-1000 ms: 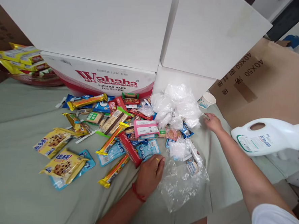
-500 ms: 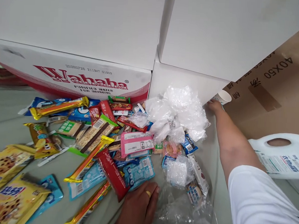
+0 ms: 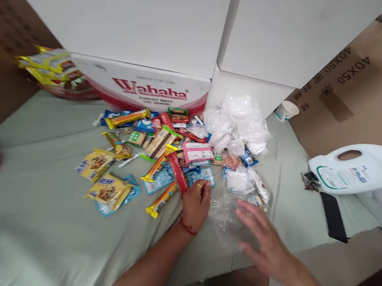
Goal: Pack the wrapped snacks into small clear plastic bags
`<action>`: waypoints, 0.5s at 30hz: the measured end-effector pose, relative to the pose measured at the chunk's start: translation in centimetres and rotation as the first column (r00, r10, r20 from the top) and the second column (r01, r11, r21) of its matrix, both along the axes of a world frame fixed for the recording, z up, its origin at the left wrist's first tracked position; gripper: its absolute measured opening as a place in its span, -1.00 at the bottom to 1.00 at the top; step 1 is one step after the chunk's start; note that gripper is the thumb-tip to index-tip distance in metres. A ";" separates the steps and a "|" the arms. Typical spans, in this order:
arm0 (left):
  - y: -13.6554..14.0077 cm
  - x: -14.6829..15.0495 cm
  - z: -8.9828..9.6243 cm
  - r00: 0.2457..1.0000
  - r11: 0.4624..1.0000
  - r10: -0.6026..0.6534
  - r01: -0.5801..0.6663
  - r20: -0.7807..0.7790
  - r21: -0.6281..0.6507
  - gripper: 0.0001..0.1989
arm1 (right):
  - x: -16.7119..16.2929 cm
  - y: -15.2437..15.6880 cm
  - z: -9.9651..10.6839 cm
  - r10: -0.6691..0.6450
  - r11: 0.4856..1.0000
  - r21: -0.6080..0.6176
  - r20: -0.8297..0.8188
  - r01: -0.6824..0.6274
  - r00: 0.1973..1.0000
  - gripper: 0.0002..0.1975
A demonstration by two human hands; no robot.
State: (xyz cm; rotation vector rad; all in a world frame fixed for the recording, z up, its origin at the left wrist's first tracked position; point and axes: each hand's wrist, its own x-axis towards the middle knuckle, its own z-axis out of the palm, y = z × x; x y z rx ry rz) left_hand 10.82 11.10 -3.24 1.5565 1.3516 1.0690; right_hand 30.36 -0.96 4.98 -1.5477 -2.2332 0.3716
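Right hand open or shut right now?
Open: the right hand is blurred, but its fingers are clearly spread apart, near the clear plastic.

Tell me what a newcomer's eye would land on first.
The bright snacks, heaped on the green cloth before the Wahaha box. Next, the mound of crumpled plastic at the heap's right, and the white jug at far right. Nearest, lower right of centre, is the blurred right hand.
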 end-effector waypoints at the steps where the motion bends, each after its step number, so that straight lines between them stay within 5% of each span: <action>1: -0.4 0.0 0.5 1.000 1.000 -0.016 0.016 0.000 0.008 -0.75 | -1.7 -1.4 -1.2 0.061 0.998 -0.033 0.071 -0.059 0.996 -0.42; 5: -1.5 -2.4 4.2 0.998 0.980 0.046 -0.036 -0.051 0.193 -0.80 | -4.7 -3.3 -6.7 0.073 0.996 0.039 0.236 -0.084 0.969 -0.42; 8: 1.4 -7.5 6.9 0.974 0.918 0.195 -0.140 -0.116 0.372 -0.87 | -4.4 -3.2 -9.2 0.065 0.979 0.174 0.236 -0.108 0.969 -0.46; 11: 8.8 -15.1 8.0 0.888 0.892 0.369 -0.256 -0.274 0.372 -0.92 | -3.4 -3.0 -10.3 0.090 0.949 0.275 0.236 -0.155 0.968 -0.52; 15: 21.1 -24.3 7.7 0.671 0.813 0.582 -0.504 -0.459 0.292 -0.85 | -1.6 -2.9 -12.5 0.118 0.917 0.345 0.241 -0.199 0.963 -0.58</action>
